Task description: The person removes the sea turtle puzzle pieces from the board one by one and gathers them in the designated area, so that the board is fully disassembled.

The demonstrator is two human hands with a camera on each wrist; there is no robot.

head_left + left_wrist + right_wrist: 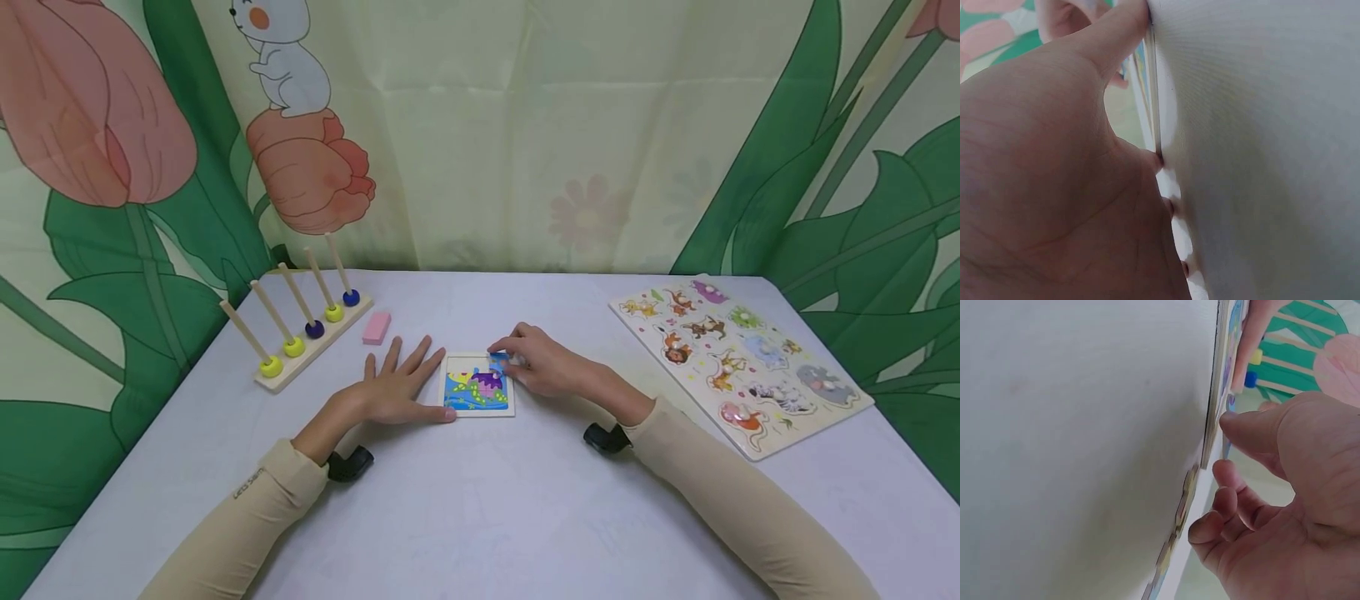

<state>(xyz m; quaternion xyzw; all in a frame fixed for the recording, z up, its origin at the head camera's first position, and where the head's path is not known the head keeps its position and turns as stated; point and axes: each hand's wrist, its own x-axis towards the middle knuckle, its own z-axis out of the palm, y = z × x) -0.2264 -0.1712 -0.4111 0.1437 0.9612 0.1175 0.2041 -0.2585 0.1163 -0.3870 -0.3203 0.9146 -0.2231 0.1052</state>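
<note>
Right hand (546,360) pinches puzzle piece (497,362); spread left hand (393,393) touches tray (480,413) at near-left corner.
Probably light, stiff; best held edgewise.

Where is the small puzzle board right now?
In the head view, the small puzzle board lies centrally on the white table, between the left hand and right hand.

The small puzzle (477,398) shows blue, green, yellow and purple within a pale frame (480,413), its puzzle piece (497,360) mostly blue. Yellow and dark blue beads (333,313) dot the pale wooden peg stand (327,337); the block (377,328) is pink, the desk (465,517) white. Multicoloured animals pattern the cream board (697,367), pink flowers and green leaves the cream backdrop (480,167).
</note>
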